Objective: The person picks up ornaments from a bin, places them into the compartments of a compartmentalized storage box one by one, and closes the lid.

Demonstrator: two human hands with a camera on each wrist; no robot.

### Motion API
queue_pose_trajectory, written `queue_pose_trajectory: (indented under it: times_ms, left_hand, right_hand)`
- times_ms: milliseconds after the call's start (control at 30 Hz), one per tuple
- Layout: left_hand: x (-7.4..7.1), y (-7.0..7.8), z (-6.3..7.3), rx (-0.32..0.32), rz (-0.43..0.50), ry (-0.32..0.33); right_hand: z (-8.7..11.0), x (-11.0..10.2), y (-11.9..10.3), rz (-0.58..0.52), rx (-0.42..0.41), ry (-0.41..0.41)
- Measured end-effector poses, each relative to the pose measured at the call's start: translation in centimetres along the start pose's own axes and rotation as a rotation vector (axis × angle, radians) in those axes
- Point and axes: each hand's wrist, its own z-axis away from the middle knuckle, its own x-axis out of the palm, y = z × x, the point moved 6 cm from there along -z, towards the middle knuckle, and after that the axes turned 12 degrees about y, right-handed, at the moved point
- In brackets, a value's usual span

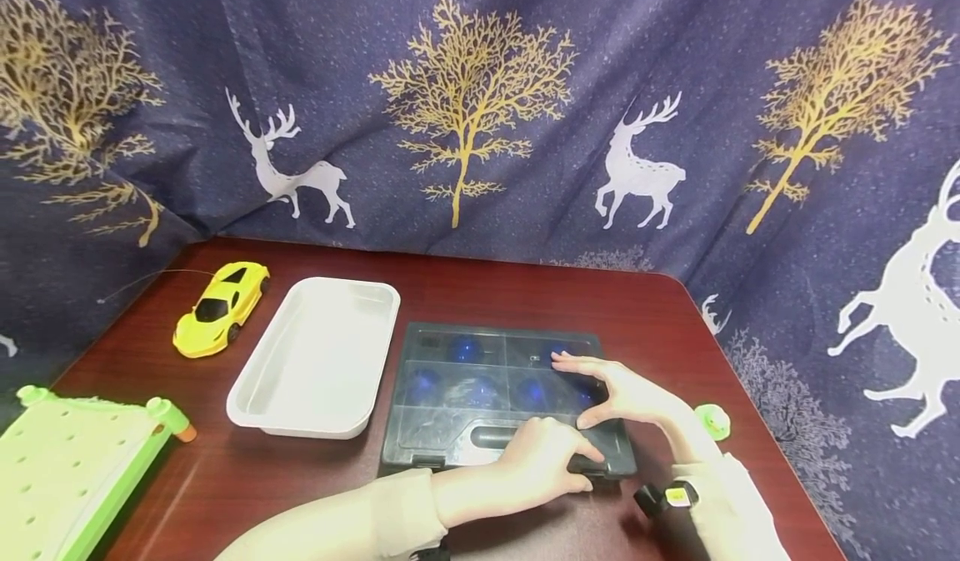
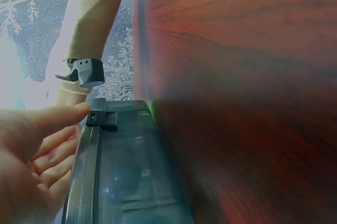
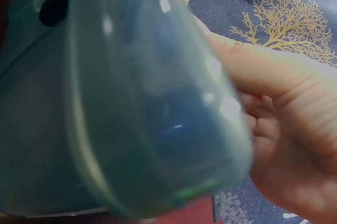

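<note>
A translucent dark grey plastic case [image 1: 450, 440] lies on the table with its handle side toward me. Several blue round things [image 1: 423, 384] show through its lid. At the case's front right corner is my left hand [image 1: 540, 465], its thumb touching the black latch [image 2: 100, 119], as the left wrist view shows. The remaining fingers of that hand lie along the lid side. My right hand [image 1: 618, 386] rests at the right part of the lid, fingers spread and thumb apart. Close up in the right wrist view, the case's rounded corner [image 3: 158, 103] hides part of that hand.
Left of the case stands a white tray [image 1: 258, 394], with a yellow toy car [image 1: 221, 309] beyond it. A green perforated board [image 1: 67, 461] with corner posts fills the near left. A green round object [image 1: 712, 422] sits by the right forearm. Patterned cloth [image 1: 480, 127] hangs behind the table.
</note>
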Motion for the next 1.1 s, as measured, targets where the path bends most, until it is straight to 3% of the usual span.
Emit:
queue_pose_trajectory:
  times_ms: [300,467,633,767,933,1100]
  left_hand:
    - [-0.8,0.1,0.4,0.068,0.133,0.005]
    - [-2.0,0.2,0.7,0.078,0.189,-0.037]
    - [-3.2,0.0,1.0,0.104,0.241,-0.133]
    - [-4.6,-0.3,1.3,0.127,0.389,-0.247]
    - [-6.7,-2.5,1.3,0.069,0.582,-0.334]
    - [-9.5,-6.4,0.7,-0.042,0.72,-0.286]
  right_hand:
    - [-0.3,-0.5,0.0,0.035,0.036,-0.027]
    - [-1.0,-0.6,-0.4,0.102,0.026,-0.003]
    - [-1.8,-0.6,-0.6,0.171,0.053,0.029]
    - [-2.5,-1.0,-0.7,0.177,0.094,0.046]
    - [-3.4,-1.6,-1.2,0.133,0.12,0.063]
    - [-4.6,-2.6,-2.0,0.113,0.116,0.081]
